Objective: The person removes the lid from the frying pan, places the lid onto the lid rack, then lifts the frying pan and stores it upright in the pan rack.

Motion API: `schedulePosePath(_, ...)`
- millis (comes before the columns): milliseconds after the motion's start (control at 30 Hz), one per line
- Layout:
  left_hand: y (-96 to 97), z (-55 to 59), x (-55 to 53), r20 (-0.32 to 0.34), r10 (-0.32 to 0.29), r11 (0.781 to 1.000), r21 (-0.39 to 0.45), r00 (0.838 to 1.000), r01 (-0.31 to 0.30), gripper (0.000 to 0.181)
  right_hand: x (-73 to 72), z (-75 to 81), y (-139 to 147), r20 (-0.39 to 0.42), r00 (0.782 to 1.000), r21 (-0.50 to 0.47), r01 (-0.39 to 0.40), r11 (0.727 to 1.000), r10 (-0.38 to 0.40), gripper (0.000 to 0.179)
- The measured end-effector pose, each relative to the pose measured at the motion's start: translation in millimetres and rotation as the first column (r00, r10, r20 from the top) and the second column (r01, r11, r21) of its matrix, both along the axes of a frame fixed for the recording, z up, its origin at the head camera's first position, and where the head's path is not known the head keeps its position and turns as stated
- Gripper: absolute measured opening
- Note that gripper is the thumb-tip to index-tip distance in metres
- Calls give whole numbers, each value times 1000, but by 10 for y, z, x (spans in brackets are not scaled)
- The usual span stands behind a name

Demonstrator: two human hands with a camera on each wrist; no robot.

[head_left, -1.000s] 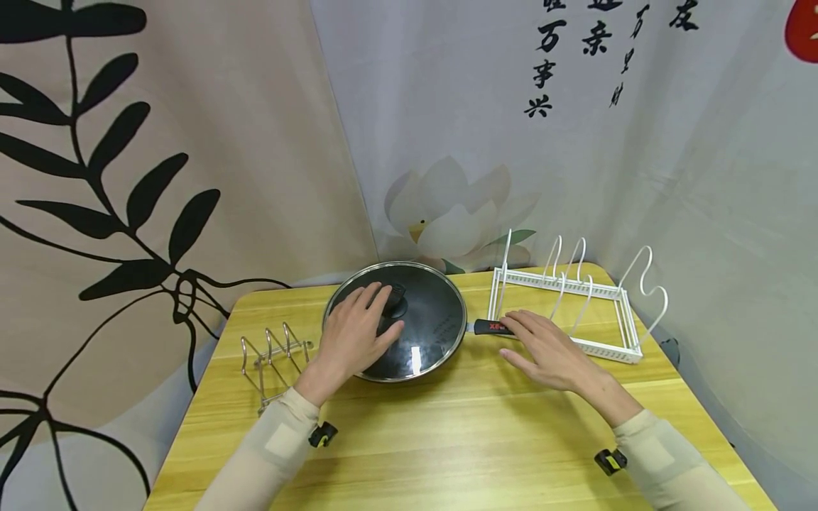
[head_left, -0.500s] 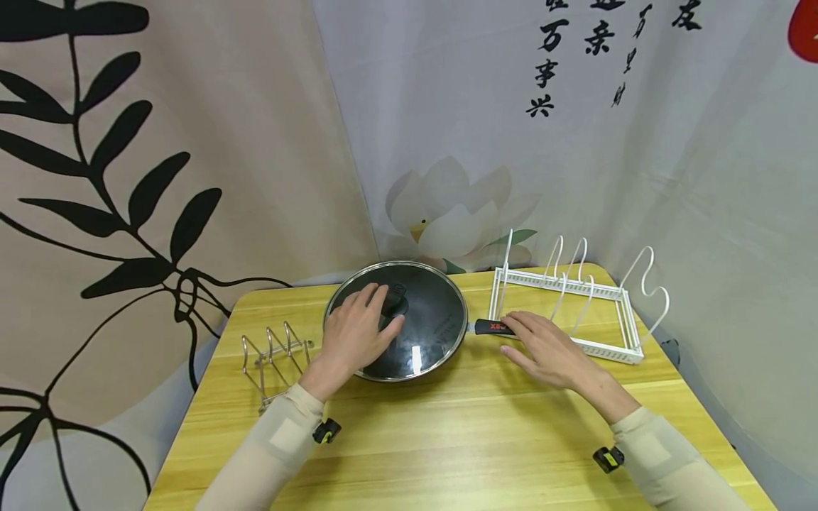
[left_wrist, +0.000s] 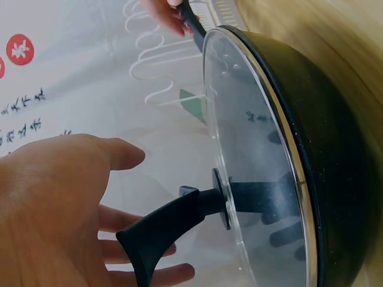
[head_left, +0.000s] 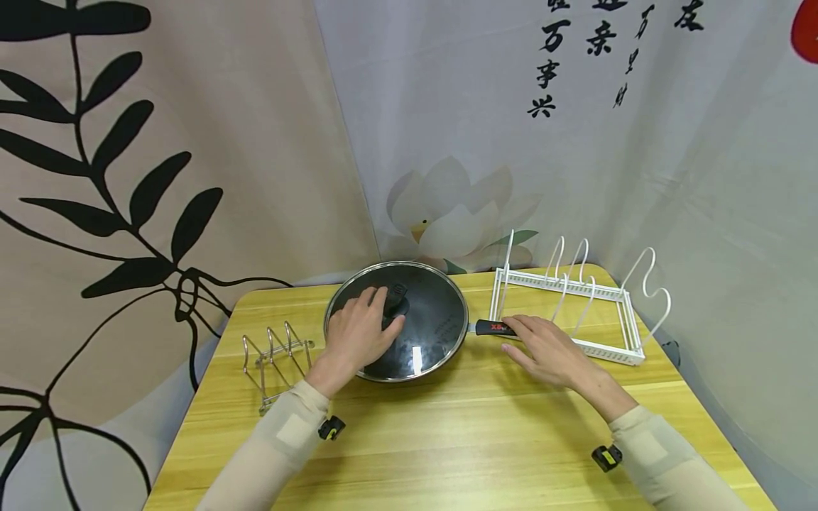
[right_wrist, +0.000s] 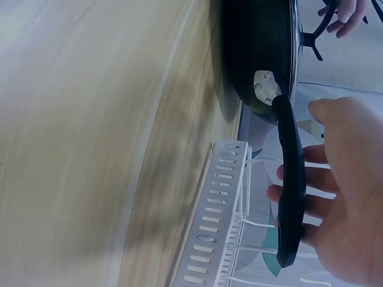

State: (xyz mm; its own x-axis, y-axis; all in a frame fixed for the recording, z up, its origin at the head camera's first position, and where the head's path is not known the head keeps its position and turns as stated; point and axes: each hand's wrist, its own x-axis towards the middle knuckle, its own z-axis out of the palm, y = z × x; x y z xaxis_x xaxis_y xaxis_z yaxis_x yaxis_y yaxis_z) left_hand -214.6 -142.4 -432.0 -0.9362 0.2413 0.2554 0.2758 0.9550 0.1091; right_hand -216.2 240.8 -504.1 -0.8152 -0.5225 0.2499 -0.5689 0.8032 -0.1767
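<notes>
A dark frying pan (right_wrist: pixel 254 54) with a glass lid (head_left: pixel 434 319) on it stands at the back middle of the table. My left hand (head_left: pixel 358 330) is at the black lid handle (left_wrist: pixel 164 224), fingers reaching past its far side and thumb apart from it. To the right, my right hand (head_left: pixel 549 351) is over the pan's black handle (right_wrist: pixel 291 179). In the right wrist view its fingers (right_wrist: pixel 320 179) extend behind that handle, their tips showing beyond it, while the thumb (right_wrist: pixel 323 110) stands off.
A white rack (head_left: pixel 607 351) with upright wire loops stands at the back right, close behind the pan handle. At the left of the wooden table (head_left: pixel 434 454) is a small metal wire rack (head_left: pixel 268 362). A printed curtain (head_left: pixel 441 128) hangs behind the table.
My left hand has shifted slightly right and down at the lid handle. The right hand hardly moves, and the pan, lid and racks stay in place.
</notes>
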Motion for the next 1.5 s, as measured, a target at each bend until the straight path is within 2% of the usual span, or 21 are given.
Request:
schedulePosePath(267, -5, -21, -17, -8, 18, 1000, -13, 1000, -18, 72, -61, -16, -7, 5, 1000, 7, 4, 1000, -4, 56)
schedulePosePath(567, 9, -50, -35, 44, 45, 999, 5, 998, -45, 69, -98, 27, -3, 29, 1000, 0, 3, 1000, -3, 55)
schedulePosePath(700, 24, -72, -46, 54, 56, 998, 20, 997, -58, 67, -158, -56, 38, 9, 1000, -38, -25, 999, 25, 57)
schedulePosePath(733, 27, -78, -49, 55, 60, 998, 25, 997, -62, 67, -214, -152, 73, -24, 999, -42, -35, 998, 34, 58)
schedulePosePath(833, 33, -93, -57, 60, 71, 996, 41, 996, -74, 65, -251, -186, 88, -28, 999, -42, -44, 998, 43, 61)
schedulePosePath(933, 41, -95, -63, 77, 80, 995, 56, 994, -84, 64, -247, -151, 64, -8, 999, -31, -31, 999, 31, 57)
schedulePosePath(967, 45, -95, -65, 86, 83, 994, 57, 993, -88, 64, -205, -60, 29, 23, 999, -25, -22, 999, 22, 56)
schedulePosePath(1100, 62, -87, -75, 117, 95, 993, 58, 989, -102, 64, -178, 4, -27, 51, 998, 20, 19, 1000, -20, 49)
schedulePosePath(1500, 107, -67, -147, 104, 109, 994, 20, 989, -112, 54, -254, -46, -27, 64, 997, 34, 45, 998, -47, 34)
